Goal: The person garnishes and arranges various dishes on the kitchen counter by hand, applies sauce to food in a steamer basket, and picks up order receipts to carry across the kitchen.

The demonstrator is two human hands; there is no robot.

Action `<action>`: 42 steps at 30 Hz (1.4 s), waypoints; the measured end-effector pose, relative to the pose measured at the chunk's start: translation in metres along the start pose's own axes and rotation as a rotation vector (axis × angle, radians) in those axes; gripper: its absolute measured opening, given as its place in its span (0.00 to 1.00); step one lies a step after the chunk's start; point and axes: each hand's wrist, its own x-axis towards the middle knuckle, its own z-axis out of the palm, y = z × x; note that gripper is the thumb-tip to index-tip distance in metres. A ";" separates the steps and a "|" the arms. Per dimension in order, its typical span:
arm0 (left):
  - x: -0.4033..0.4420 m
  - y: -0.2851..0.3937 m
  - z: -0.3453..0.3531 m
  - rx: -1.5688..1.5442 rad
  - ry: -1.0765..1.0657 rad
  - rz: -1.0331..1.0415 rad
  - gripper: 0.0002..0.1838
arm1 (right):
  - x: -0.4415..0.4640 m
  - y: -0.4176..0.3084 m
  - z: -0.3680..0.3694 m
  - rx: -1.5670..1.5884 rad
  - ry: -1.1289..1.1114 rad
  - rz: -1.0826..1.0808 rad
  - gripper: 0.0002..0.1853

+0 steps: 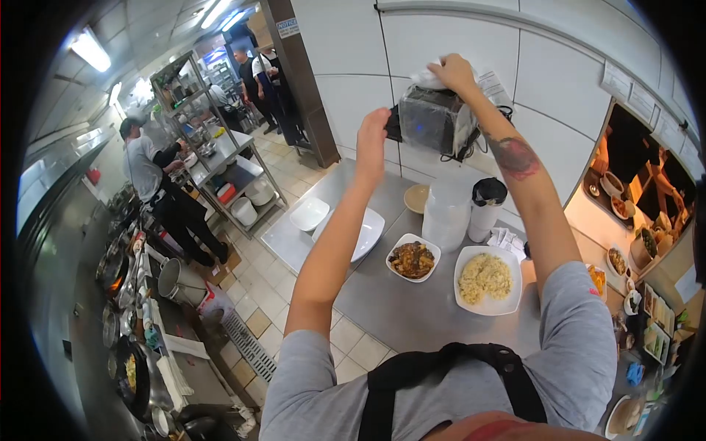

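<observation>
My left hand is raised beside a plastic-wrapped box-shaped machine at the wall, fingers stretched upward and nothing visible in them. A small black object is just right of those fingers. Over the top of the machine, my right hand has its fingers closed on a crumpled white sheet; whether it is paper or plastic I cannot tell. Below my arms, a square bowl of brown stir-fried food and a square plate of fried rice rest on the steel table.
A translucent jug, a black-lidded container and a tan bowl stand behind the food. White dishes sit to the left. A serving window opens at right. A co-worker stands by a shelf rack; woks line the left.
</observation>
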 end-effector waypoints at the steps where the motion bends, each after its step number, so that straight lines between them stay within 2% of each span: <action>1: 0.014 -0.003 -0.003 -0.147 -0.028 -0.107 0.31 | -0.011 -0.028 -0.021 0.059 -0.052 -0.107 0.23; 2: 0.026 -0.005 -0.002 -0.298 -0.056 -0.216 0.34 | -0.023 -0.045 -0.039 0.114 -0.104 -0.212 0.21; 5: 0.055 0.001 0.011 -0.607 -0.216 -0.240 0.37 | -0.048 -0.052 -0.058 0.362 -0.367 -0.277 0.15; 8: 0.072 0.007 0.026 -0.894 -0.370 -0.195 0.37 | -0.069 -0.043 -0.084 0.349 -0.525 -0.279 0.14; 9: 0.078 0.007 0.032 -0.960 -0.366 -0.251 0.30 | -0.074 -0.044 -0.097 0.305 -0.568 -0.241 0.15; 12: 0.083 0.000 0.059 -0.785 -0.116 -0.056 0.20 | -0.073 -0.016 -0.109 0.088 -0.419 -0.185 0.14; 13: 0.083 -0.001 0.070 -0.727 -0.037 0.010 0.17 | -0.068 -0.005 -0.112 -0.037 -0.299 -0.202 0.14; 15: 0.069 -0.001 0.093 -0.673 0.133 0.091 0.18 | -0.049 0.026 -0.124 -0.307 -0.056 -0.224 0.13; 16: 0.059 0.004 0.099 -0.623 0.185 0.191 0.18 | -0.039 0.048 -0.135 -0.297 0.084 -0.131 0.14; 18: 0.033 0.013 0.097 -0.414 0.259 0.086 0.17 | -0.012 0.098 -0.165 -0.280 0.372 0.031 0.15; 20: 0.003 0.011 0.085 -0.252 0.064 0.288 0.17 | 0.000 0.160 -0.193 -0.254 0.556 0.270 0.16; 21: -0.015 0.025 0.084 -0.485 0.006 0.118 0.18 | 0.001 0.186 -0.202 -0.225 0.641 0.386 0.16; 23: -0.050 0.019 0.072 -0.368 -0.013 -0.031 0.18 | -0.002 0.225 -0.217 -0.199 0.683 0.423 0.17; 24: -0.066 0.016 0.064 -0.208 -0.060 -0.049 0.18 | -0.004 0.234 -0.220 -0.182 0.701 0.442 0.17; 25: -0.081 0.012 0.057 -0.047 -0.105 -0.067 0.18 | -0.008 0.225 -0.231 0.037 0.584 0.520 0.18; 28: -0.117 -0.003 0.050 0.010 -0.189 -0.096 0.16 | 0.003 0.213 -0.240 0.104 0.567 0.489 0.18; 31: -0.144 -0.015 0.056 0.007 -0.246 -0.096 0.13 | 0.021 0.230 -0.236 0.318 0.621 0.437 0.20; 34: -0.172 -0.021 0.071 -0.008 -0.252 -0.019 0.11 | -0.031 0.191 -0.236 -0.214 0.810 0.186 0.27; 36: -0.195 -0.023 0.086 0.016 -0.281 0.066 0.11 | -0.103 0.167 -0.216 -0.246 0.834 0.134 0.25; 37: -0.207 -0.021 0.098 0.037 -0.275 0.109 0.12 | -0.155 0.153 -0.197 -0.041 0.679 0.183 0.28; 38: -0.220 -0.025 0.107 0.049 -0.277 0.104 0.11 | -0.220 0.112 -0.195 0.252 0.298 0.295 0.23; 39: -0.236 -0.034 0.117 0.059 -0.281 0.097 0.11 | -0.278 0.134 -0.161 0.658 0.054 0.137 0.19; 40: -0.251 -0.042 0.127 0.069 -0.280 0.094 0.10 | -0.325 0.075 -0.196 0.494 -0.400 0.117 0.16; 41: -0.266 -0.046 0.137 0.045 -0.316 0.089 0.09 | -0.372 0.063 -0.190 0.669 -0.599 0.330 0.15; 42: -0.281 -0.044 0.148 0.012 -0.351 0.043 0.09 | -0.416 0.055 -0.182 0.759 -0.516 0.381 0.14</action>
